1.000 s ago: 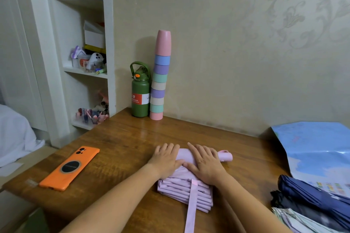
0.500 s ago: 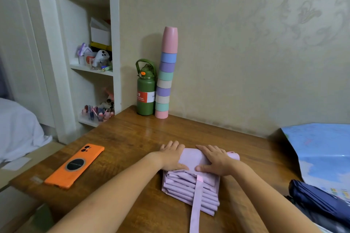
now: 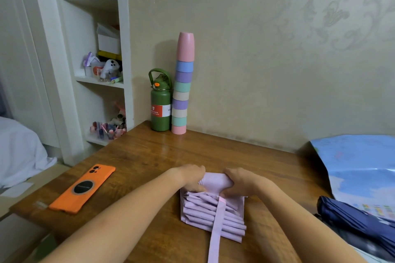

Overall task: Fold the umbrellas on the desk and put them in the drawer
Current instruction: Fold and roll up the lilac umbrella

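Observation:
A lilac umbrella lies on the wooden desk in front of me, its pleated canopy spread flat and its strap running toward me. My left hand and my right hand grip the rolled far end of it from either side, fingers curled round the roll. A dark blue umbrella lies folded at the desk's right edge. No drawer is in view.
An orange phone lies at the desk's left. A green bottle and a tall stack of coloured cups stand at the back by the wall. A blue sheet covers the right corner. White shelves stand at the left.
My hands went from pressing flat on the umbrella to curling round its rolled end, drawing the roll toward me. The camera view shifted slightly.

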